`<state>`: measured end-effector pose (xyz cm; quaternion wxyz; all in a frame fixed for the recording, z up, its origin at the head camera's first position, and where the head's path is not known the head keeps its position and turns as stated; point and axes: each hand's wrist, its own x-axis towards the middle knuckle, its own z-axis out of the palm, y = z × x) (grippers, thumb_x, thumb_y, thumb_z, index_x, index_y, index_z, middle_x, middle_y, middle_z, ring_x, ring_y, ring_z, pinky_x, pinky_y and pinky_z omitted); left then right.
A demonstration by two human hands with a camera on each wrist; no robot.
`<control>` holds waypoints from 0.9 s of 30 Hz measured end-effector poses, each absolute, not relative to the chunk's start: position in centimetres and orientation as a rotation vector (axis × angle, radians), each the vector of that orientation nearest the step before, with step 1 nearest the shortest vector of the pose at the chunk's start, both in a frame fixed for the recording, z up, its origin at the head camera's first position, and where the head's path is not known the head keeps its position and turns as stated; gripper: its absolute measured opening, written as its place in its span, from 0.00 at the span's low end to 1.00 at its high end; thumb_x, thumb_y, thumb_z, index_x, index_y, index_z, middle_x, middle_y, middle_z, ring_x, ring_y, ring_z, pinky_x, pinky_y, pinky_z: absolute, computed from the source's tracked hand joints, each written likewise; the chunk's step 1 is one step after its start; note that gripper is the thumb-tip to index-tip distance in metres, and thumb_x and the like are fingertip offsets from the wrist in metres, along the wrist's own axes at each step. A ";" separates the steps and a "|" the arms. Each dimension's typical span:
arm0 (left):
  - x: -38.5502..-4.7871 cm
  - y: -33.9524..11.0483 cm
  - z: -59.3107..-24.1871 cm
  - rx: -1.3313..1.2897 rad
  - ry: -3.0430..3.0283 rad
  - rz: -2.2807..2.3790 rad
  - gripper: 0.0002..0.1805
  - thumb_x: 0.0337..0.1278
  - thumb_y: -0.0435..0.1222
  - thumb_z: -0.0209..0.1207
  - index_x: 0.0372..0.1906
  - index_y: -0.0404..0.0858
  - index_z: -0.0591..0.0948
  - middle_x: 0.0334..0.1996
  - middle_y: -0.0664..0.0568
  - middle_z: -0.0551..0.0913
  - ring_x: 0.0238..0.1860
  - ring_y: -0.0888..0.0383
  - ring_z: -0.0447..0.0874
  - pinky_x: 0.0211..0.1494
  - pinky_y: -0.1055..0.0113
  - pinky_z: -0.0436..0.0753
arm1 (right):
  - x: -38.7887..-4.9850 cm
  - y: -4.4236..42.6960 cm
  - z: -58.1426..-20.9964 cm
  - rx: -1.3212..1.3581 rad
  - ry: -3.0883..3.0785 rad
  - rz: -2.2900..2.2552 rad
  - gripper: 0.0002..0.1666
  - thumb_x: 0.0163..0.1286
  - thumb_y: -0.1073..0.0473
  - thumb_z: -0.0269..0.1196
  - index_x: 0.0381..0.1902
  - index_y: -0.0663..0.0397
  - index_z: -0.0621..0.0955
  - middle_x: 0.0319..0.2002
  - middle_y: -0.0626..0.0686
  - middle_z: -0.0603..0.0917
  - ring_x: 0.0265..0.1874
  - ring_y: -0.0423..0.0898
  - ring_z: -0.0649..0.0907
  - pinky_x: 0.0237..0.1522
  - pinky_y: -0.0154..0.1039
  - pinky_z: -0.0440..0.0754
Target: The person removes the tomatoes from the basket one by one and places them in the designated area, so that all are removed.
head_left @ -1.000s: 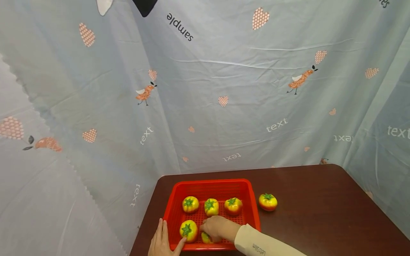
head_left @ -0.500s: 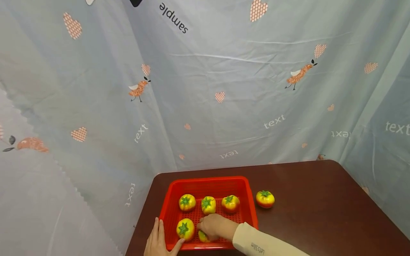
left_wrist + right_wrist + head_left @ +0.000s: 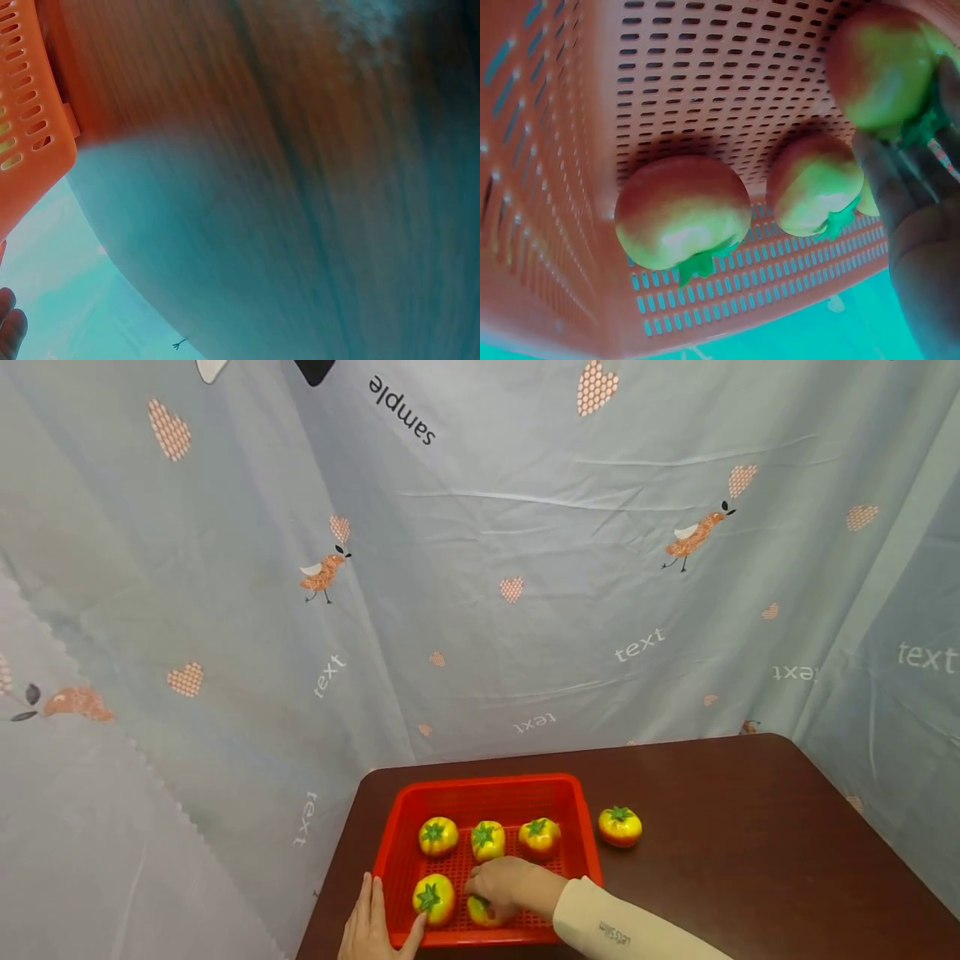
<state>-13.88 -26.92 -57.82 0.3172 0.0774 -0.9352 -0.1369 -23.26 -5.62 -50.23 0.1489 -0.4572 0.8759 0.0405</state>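
My left hand (image 3: 369,931) rests at the left front corner of a red plastic basket (image 3: 480,939), fingers straight along its outer side and thumb over the front rim. Just past that thumb sits a yellow-red tomato (image 3: 433,898) with a green star-shaped top. My right hand (image 3: 504,885) reaches into the basket and holds another tomato (image 3: 483,912) from above, partly hiding it. In the right wrist view the fingers of this hand (image 3: 922,202) touch a tomato (image 3: 881,67). Farther back in the basket stand three more: left (image 3: 438,836), middle (image 3: 488,841) and right (image 3: 539,838).
Outside the basket, to its right, one tomato (image 3: 620,827) lies on the dark brown table (image 3: 735,843). Behind the table hangs a pale printed curtain (image 3: 480,610). The left wrist view shows the basket's slotted side (image 3: 30,120) and blurred surfaces.
More of the tomato under my right hand shows now, as the hand has shifted slightly. The head view has moved a little. My left hand keeps its place on the basket.
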 end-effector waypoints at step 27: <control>-14.5 -27.1 -58.6 0.185 -2.414 -0.374 0.52 0.28 0.50 0.77 0.63 0.25 0.73 0.63 0.31 0.72 0.54 0.35 0.77 0.49 0.40 0.77 | -26.8 2.0 -41.5 -1.324 2.796 -0.063 0.30 0.69 0.53 0.63 0.68 0.46 0.72 0.59 0.47 0.77 0.58 0.45 0.78 0.59 0.37 0.77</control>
